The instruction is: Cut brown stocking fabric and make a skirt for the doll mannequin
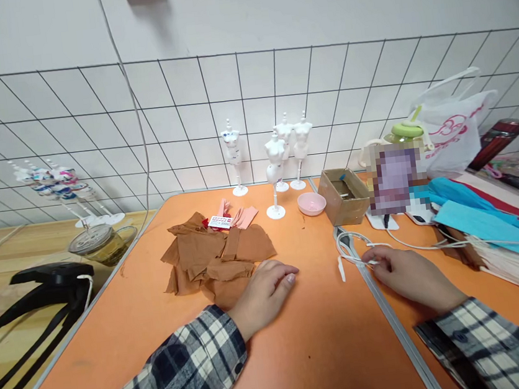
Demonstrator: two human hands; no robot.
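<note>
My left hand (264, 295) lies palm down on the orange table (315, 350), fingers loosely curled, at the near right edge of a pile of brown fabric pieces (217, 258). It holds nothing. My right hand (407, 276) rests across the metal seam between two tabletops, its fingertips pinched on a thin white cable (354, 247) that loops in front of it. A small white stick (342, 269) lies just left of that hand. Both sleeves are dark plaid.
Several small white mannequin stands (276, 167) line the back by a wire grid wall. A pink bowl (312, 203) and cardboard box (344, 195) sit right of them. Blue and cream fabric (492, 224) is stacked at right; a glass jar (99, 244) and black tool (50, 293) at left.
</note>
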